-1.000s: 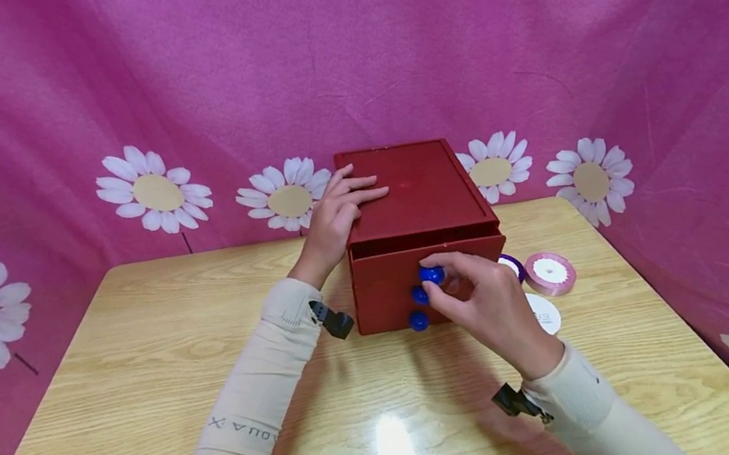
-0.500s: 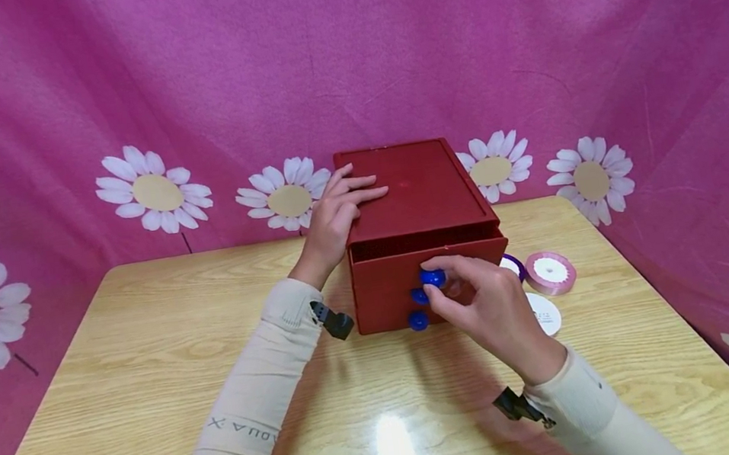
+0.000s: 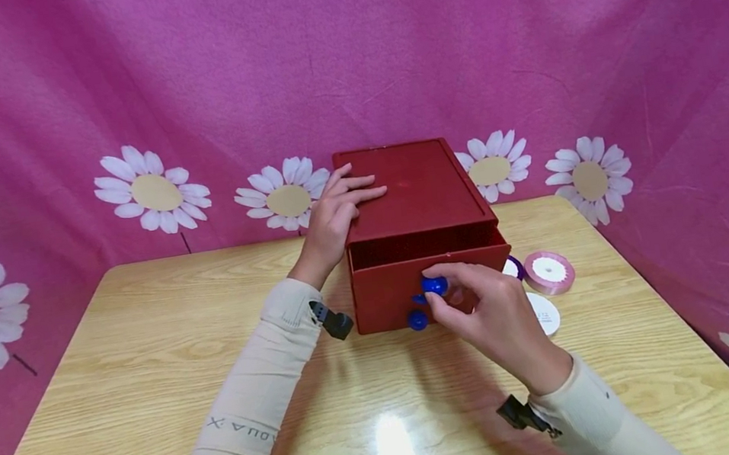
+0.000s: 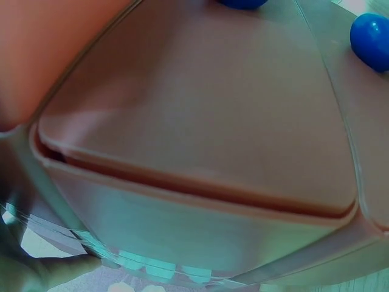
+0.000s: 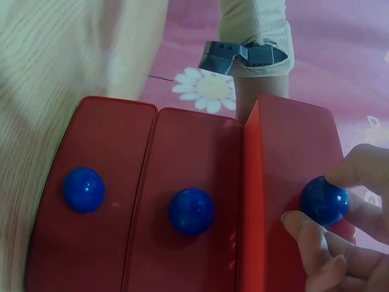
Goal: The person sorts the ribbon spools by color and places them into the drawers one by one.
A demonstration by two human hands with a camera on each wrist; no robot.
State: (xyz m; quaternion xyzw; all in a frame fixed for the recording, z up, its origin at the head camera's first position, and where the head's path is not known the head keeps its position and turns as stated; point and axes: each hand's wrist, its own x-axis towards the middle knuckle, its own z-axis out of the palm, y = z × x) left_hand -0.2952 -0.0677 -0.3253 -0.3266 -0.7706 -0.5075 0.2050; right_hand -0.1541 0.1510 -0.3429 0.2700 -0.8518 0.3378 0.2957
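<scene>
A red drawer cabinet point(image 3: 414, 182) stands toward the back of the wooden table. My left hand point(image 3: 336, 220) lies on its top left edge with fingers spread. Between thumb and fingers, my right hand point(image 3: 503, 309) pinches the round blue knob point(image 5: 324, 201) of the top drawer point(image 3: 382, 286). That drawer is partly out, and a dark gap shows behind its front; its contents cannot be made out. The middle drawer point(image 5: 182, 152) and bottom drawer point(image 5: 109, 140) are flush in the cabinet, each with its own blue knob.
To the right of the cabinet lie a pink ribbon spool point(image 3: 550, 271), a partly hidden purple spool point(image 3: 513, 268) and a white disc point(image 3: 545, 313). A pink cloth point(image 3: 342, 54) with daisies hangs behind the wooden table point(image 3: 166, 346).
The top drawer has slid farther out toward me, widening the gap behind its front. My right hand has moved slightly nearer with the knob; my left hand has stayed put.
</scene>
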